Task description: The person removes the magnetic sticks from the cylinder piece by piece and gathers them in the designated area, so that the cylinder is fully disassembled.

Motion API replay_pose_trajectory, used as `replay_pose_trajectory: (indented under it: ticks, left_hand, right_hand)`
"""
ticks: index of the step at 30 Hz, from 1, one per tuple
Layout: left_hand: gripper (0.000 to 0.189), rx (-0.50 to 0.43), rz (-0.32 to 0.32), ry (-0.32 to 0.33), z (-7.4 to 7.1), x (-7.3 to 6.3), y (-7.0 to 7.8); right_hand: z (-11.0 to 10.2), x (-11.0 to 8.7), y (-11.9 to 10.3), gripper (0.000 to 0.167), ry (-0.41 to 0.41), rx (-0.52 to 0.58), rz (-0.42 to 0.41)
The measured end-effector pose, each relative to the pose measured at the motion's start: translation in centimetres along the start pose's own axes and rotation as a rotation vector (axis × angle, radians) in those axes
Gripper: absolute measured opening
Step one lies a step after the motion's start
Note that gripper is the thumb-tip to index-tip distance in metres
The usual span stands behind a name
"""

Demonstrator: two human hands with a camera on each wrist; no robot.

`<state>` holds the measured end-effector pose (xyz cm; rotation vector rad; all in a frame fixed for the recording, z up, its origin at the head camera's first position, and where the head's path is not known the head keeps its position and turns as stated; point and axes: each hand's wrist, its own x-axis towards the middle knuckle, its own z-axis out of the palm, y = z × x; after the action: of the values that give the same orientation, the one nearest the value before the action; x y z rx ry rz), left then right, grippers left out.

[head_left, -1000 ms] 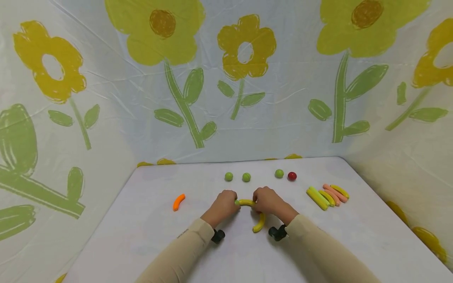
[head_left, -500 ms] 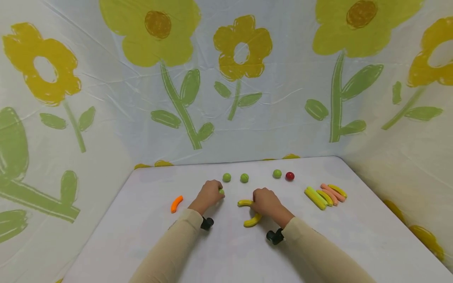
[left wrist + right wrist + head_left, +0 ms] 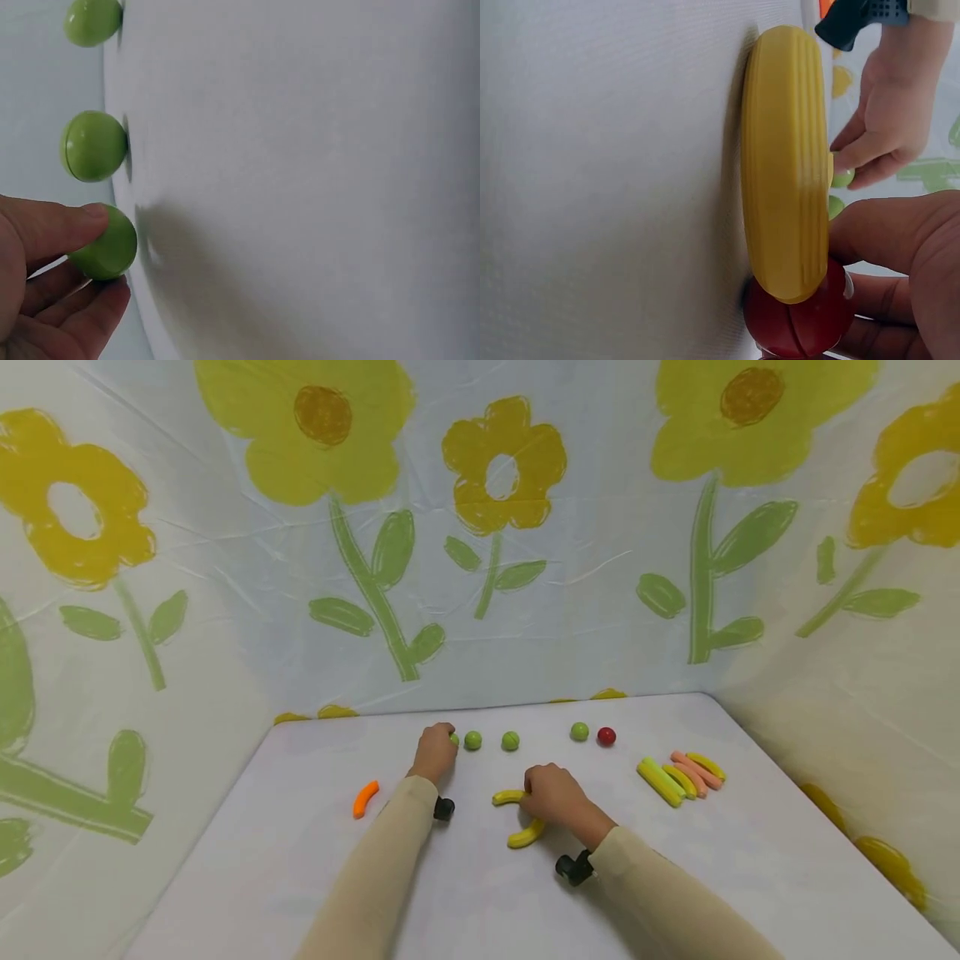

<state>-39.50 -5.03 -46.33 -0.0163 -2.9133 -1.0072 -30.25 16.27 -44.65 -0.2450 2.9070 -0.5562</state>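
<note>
At the back of the table my left hand (image 3: 435, 753) pinches a small green ball (image 3: 114, 247) between thumb and fingers, at the left end of a row with two other green balls (image 3: 472, 741). Nearer the table's middle, my right hand (image 3: 553, 793) is low among two yellow banana-shaped pieces, an upper one (image 3: 507, 797) and a lower one (image 3: 526, 834). In the right wrist view its thumb and fingers pinch a dark red ball (image 3: 799, 319) with a seam. A ridged yellow piece (image 3: 786, 157) overlaps that ball there; in the head view the hand hides the ball.
Farther right in the back row sit another green ball (image 3: 580, 732) and a red ball (image 3: 606, 737). A curved orange piece (image 3: 365, 799) lies at the left. At the right, yellow-green sticks (image 3: 660, 782), pink sticks (image 3: 697, 770) and yellow curved pieces lie side by side.
My left hand has carried the green ball from beside the upper yellow piece to the back row's left end. The lower yellow piece has swung leftward under my right hand, which stays nearly in place.
</note>
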Motion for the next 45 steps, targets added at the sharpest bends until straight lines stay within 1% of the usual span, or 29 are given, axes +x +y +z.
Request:
replay_pose_trajectory:
  ticks: [3,8,11,13,15,18,19,20,22,24,26,27,29,32,35,37,40,42,45]
  left_hand:
    - [0.034,0.015,-0.017,0.0,0.1,0.3,-0.5]
    - [0.036,0.012,0.001,-0.028,0.3,0.6,-1.1]
    - [0.039,0.026,0.021,-0.034,0.3,0.6,-1.3]
    - [0.041,0.053,0.049,-0.027,0.3,0.4,-1.4]
    - [0.043,0.08,0.082,-0.001,0.1,0.0,-1.3]
    - [0.043,0.11,0.157,0.052,-0.3,-1.1,-0.4]
    - [0.042,0.112,0.185,0.055,-0.4,-1.7,0.0]
    - [0.04,0.122,0.214,0.044,-0.4,-2.3,0.5]
    - [0.036,0.149,0.284,-0.027,-0.3,-3.8,1.6]
    - [0.033,0.172,0.327,-0.144,0.1,-5.3,2.6]
    - [0.028,0.177,0.349,-0.253,0.5,-6.8,3.5]
    - [0.025,0.18,0.351,-0.289,0.7,-7.4,3.9]
    - [0.016,0.19,0.34,-0.315,1.1,-8.3,4.4]
    - [0.008,0.198,0.329,-0.298,1.6,-8.9,4.7]
    - [0.006,0.21,0.31,-0.276,2.0,-9.0,4.5]
    - [0.007,0.216,0.294,-0.273,2.1,-9.1,4.4]
    - [0.011,0.22,0.268,-0.274,2.3,-9.3,4.4]
    - [0.012,0.23,0.254,-0.275,2.3,-9.3,4.3]
    - [0.008,0.242,0.246,-0.276,2.4,-9.4,4.3]
  right_hand:
    - [0.1,-0.1,-0.2,0.013,0.0,0.007,-0.008]
    - [0.1,-0.2,-0.5,0.012,0.007,0.005,-0.016]
    - [0.1,-0.2,-0.6,0.011,0.008,0.006,-0.025]
    - [0.1,-0.2,-0.7,0.011,0.008,0.004,-0.031]
    - [0.1,-0.1,-0.7,0.011,0.006,0.004,-0.034]
    - [0.2,-0.1,-0.8,0.011,-0.002,0.003,-0.033]
    - [0.2,-0.1,-0.8,0.011,-0.006,0.004,-0.035]
    - [0.2,0.0,-0.8,0.011,-0.007,0.004,-0.037]
    - [0.2,0.1,-0.8,0.012,-0.006,0.009,-0.052]
    - [0.2,0.3,-0.8,0.012,0.007,0.006,-0.091]
    - [0.1,0.5,-0.8,0.01,0.022,0.009,-0.134]
    - [0.0,0.5,-0.8,0.009,0.027,0.011,-0.153]
    - [-0.1,0.6,-0.9,0.009,0.029,0.015,-0.179]
    - [-0.2,0.7,-0.7,0.009,0.02,0.037,-0.203]
    - [-0.2,0.5,-0.4,0.015,0.004,0.068,-0.212]
    - [-0.3,0.3,-0.1,0.023,-0.002,0.08,-0.193]
    - [-0.4,0.0,0.2,0.033,-0.022,0.102,-0.134]
    - [-0.3,-0.1,0.2,0.035,-0.034,0.115,-0.108]
    - [-0.1,-0.3,0.0,0.033,-0.047,0.138,-0.095]
